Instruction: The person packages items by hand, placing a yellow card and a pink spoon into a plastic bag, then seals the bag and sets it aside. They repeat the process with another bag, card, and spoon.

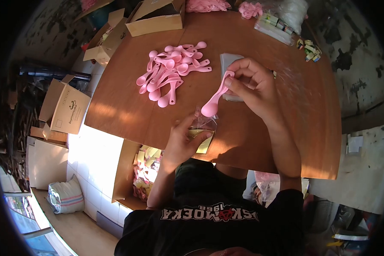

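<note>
One pink spoon (pixel 218 96) is held above the counter (pixel 315 128), handle pinched in the fingers of the right hand (pixel 249 83), bowl just beside the clear bag (pixel 204 123). Left hand (pixel 181 143): fingers narrow, gripping bag and yellow card (pixel 206 146) near the counter's front edge. A gap separates this hand from the spoon pile (pixel 170 64). Counter surface extends rightward to its side edge.

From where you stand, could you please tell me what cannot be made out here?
All in the head view:
Part of the plastic bags: hidden behind the right hand.
Part of the yellow card: covered by the left hand.
Far side of the pink pile: cut off by the upper edge.
</note>
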Motion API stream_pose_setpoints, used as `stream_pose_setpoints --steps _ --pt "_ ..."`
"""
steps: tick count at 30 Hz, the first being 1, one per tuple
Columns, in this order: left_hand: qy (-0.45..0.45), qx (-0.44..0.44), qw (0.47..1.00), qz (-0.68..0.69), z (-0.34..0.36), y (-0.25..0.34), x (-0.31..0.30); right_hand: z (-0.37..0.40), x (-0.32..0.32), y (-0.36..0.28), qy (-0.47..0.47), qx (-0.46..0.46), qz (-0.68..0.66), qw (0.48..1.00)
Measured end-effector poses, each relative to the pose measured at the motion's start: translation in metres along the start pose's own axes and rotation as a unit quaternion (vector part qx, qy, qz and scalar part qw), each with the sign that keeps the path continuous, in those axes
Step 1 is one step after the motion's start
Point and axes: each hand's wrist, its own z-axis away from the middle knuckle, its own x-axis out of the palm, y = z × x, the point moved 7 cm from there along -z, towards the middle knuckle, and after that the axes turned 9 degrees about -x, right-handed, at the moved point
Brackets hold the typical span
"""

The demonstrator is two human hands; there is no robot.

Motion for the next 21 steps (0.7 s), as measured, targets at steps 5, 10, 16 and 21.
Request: stream_pose_setpoints --steps 5,10,16,21 --pt "0.029 0.008 0.999 0.031 -0.006 0.004 0.008 0.003 -0.007 -0.007 0.006 0.002 0.014 1.000" --pt "-0.029 -0.030 0.999 0.000 -0.007 -0.004 0.018 0.005 0.000 -0.004 -0.005 0.014 -0.024 1.000" --pt "-0.042 0.004 0.996 0.081 -0.007 -0.002 0.016 0.009 0.009 0.001 -0.011 -0.005 0.010 1.000" --pt "0.006 0.020 0.994 0.106 -0.005 0.004 0.004 0.015 0.026 -0.007 -0.022 -0.022 0.106 0.994"
